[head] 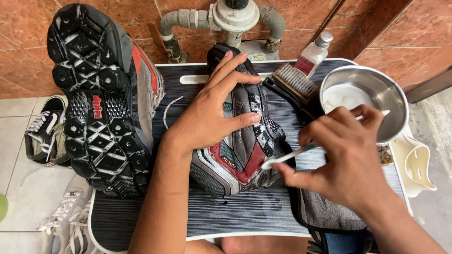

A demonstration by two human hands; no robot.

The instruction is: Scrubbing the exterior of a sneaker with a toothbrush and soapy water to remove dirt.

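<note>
A grey and red boot (242,141) is pinned under the left hand (214,113); a toothbrush (294,154) is clamped in the right hand (348,162), touching its right side.

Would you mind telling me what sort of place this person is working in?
Probably a tiled wash area at home, used for cleaning shoes: terracotta wall tiles, exposed water pipes, and a steel bowl beside a scrubbing brush.

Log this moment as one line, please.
left hand: steadies boot | right hand: toothbrush at boot's side | second boot: sole up
</note>
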